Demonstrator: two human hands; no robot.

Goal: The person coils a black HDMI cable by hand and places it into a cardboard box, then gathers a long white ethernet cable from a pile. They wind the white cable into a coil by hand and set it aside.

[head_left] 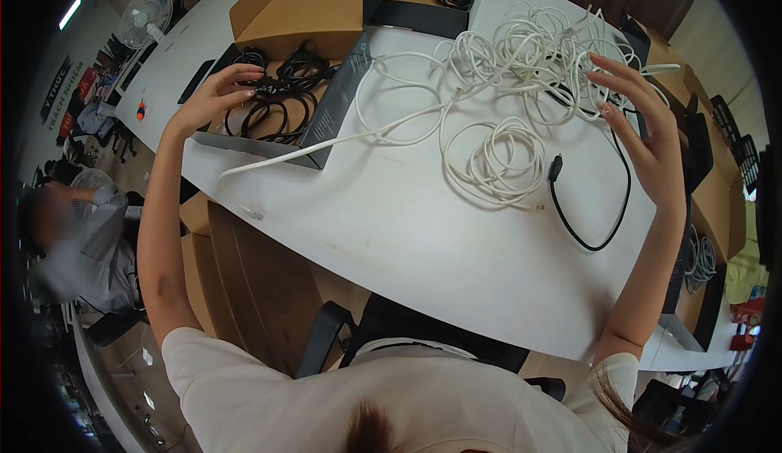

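My left hand [218, 98] is over the left edge of an open box [332, 111] that holds coiled black cables [297, 74]; its fingers are apart, above the cables. My right hand [639, 119] is raised at the right side of a big tangle of white cables [538, 54], fingers spread. A separate coil of white cable [495, 164] lies in front of the tangle. One white cable [326, 142] stretches left across the box's front corner to a plug near the table edge. A black cable [599, 247] curves on the table below my right hand.
Another open box [415, 17] with a black coil stands at the back. At the right is an open box [692, 306] with a grey coil. A chair [330, 331] is at the table's front edge. A seated person [90, 241] is at the far left, beyond the white table [391, 233].
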